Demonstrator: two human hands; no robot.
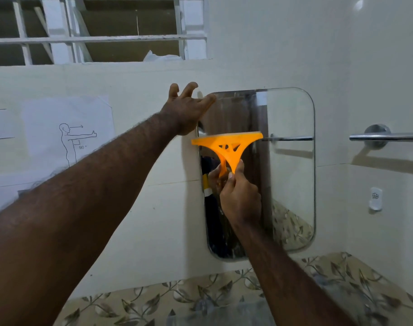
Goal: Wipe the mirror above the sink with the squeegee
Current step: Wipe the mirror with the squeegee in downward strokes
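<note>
We are gripping the orange squeegee (226,147) by its handle with our right hand (239,196), fingers closed around it, and its blade is lying level across the left half of the mirror (292,161), about a third of the way down from the mirror's top edge. Our left hand (186,111) is spreading open and holding nothing, its palm resting by the mirror's upper left corner with the fingertips curling at that edge.
</note>
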